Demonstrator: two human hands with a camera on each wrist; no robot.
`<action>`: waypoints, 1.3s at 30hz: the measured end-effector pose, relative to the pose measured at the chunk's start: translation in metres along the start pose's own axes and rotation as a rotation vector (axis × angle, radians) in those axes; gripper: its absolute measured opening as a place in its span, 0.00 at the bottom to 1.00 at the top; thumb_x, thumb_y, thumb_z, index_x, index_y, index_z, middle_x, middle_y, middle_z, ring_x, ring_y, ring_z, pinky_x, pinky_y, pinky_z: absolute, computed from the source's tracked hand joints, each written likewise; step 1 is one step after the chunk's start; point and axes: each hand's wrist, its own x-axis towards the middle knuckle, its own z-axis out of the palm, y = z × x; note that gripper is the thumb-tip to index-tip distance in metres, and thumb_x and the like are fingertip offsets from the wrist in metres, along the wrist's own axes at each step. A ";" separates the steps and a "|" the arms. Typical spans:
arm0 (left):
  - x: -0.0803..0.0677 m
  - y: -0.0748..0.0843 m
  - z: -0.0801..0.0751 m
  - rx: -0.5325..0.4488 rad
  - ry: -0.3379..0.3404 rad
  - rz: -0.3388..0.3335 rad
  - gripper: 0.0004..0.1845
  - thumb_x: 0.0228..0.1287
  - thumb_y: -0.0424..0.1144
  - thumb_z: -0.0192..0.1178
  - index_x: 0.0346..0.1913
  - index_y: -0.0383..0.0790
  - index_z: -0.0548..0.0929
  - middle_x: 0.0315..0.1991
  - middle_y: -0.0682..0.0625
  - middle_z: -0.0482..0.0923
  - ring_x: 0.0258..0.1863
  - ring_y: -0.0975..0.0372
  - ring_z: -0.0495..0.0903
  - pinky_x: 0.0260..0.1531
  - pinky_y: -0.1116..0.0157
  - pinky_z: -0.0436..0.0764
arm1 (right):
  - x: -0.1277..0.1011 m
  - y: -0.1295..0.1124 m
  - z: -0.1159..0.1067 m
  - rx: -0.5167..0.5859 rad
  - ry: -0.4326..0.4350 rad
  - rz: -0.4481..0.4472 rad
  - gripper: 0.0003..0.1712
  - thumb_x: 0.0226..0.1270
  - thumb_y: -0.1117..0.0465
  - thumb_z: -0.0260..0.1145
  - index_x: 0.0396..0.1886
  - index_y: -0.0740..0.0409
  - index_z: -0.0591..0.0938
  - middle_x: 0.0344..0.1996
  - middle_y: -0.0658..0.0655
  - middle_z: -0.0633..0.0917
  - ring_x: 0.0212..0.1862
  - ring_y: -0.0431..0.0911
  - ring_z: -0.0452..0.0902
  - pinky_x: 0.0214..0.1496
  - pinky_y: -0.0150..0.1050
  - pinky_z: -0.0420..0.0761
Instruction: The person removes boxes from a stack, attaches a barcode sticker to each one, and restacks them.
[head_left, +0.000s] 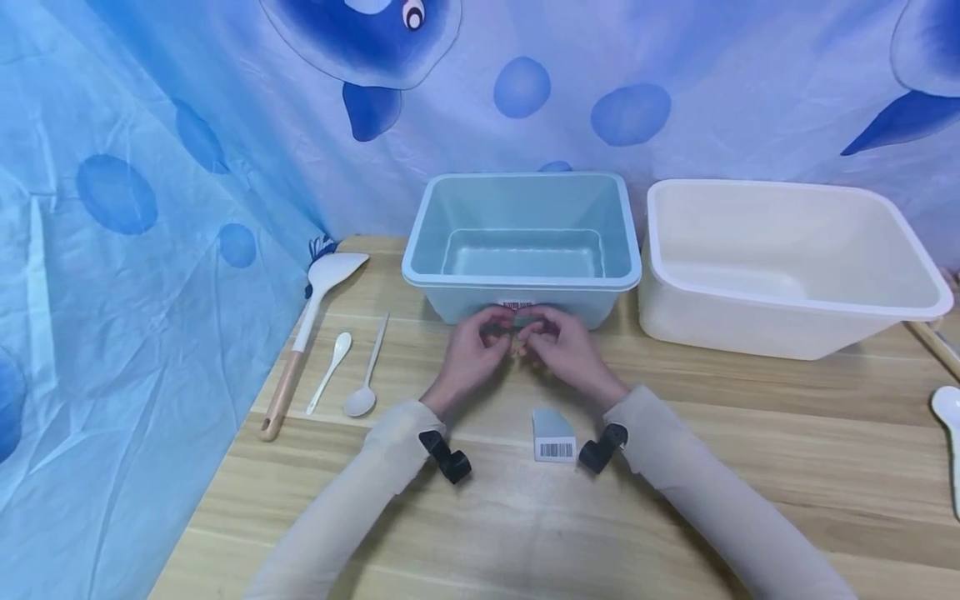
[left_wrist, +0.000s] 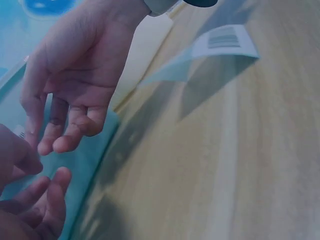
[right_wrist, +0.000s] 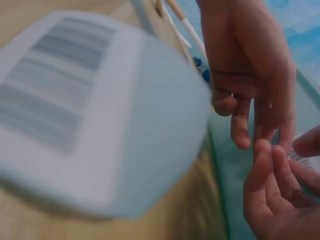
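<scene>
Low on the front wall of a light blue plastic bin is a white barcode label. My left hand and right hand meet there, fingertips bent toward each other. The fingers cover the label's lower part, so whether they pinch it or only touch it is hidden. In the right wrist view, the label shows between the thumb and index of my right hand. A loose blue-and-white barcode card, curved, lies on the table between my forearms.
A white bin stands right of the blue one. To the left lie a wooden-handled white spatula, a small white spoon and a longer white spoon. Another white spoon is at the right edge. A patterned blue sheet hangs behind.
</scene>
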 end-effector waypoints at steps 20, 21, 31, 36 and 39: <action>0.001 0.005 -0.004 -0.029 -0.045 -0.051 0.19 0.59 0.21 0.57 0.54 0.36 0.79 0.46 0.38 0.81 0.31 0.47 0.84 0.26 0.67 0.82 | 0.000 0.008 -0.009 -0.025 -0.020 -0.002 0.23 0.65 0.72 0.58 0.60 0.62 0.75 0.41 0.71 0.83 0.39 0.62 0.83 0.28 0.39 0.81; 0.001 0.004 -0.003 -0.029 -0.044 -0.050 0.19 0.59 0.21 0.57 0.54 0.36 0.79 0.46 0.39 0.81 0.31 0.47 0.84 0.26 0.68 0.82 | 0.000 0.008 -0.008 -0.025 -0.021 -0.005 0.23 0.65 0.72 0.58 0.60 0.62 0.75 0.41 0.71 0.84 0.39 0.62 0.83 0.27 0.39 0.81; -0.021 0.008 0.001 0.008 -0.127 0.056 0.24 0.59 0.23 0.57 0.59 0.39 0.77 0.46 0.40 0.82 0.39 0.51 0.83 0.39 0.65 0.84 | -0.029 0.004 -0.021 -0.149 -0.052 -0.077 0.19 0.64 0.71 0.62 0.55 0.65 0.78 0.41 0.68 0.84 0.37 0.59 0.84 0.30 0.40 0.85; -0.043 0.009 0.001 0.062 -0.281 0.102 0.27 0.60 0.22 0.55 0.64 0.39 0.73 0.47 0.38 0.82 0.47 0.52 0.82 0.50 0.62 0.81 | -0.056 0.008 -0.033 -0.194 -0.073 -0.022 0.21 0.61 0.73 0.62 0.55 0.66 0.78 0.44 0.67 0.85 0.41 0.56 0.84 0.28 0.39 0.85; -0.057 0.011 0.000 0.064 -0.333 0.060 0.28 0.60 0.23 0.56 0.65 0.41 0.71 0.48 0.39 0.82 0.46 0.54 0.82 0.49 0.64 0.82 | -0.072 0.011 -0.038 -0.266 -0.066 -0.021 0.21 0.58 0.74 0.63 0.53 0.65 0.79 0.44 0.64 0.86 0.43 0.52 0.85 0.33 0.34 0.85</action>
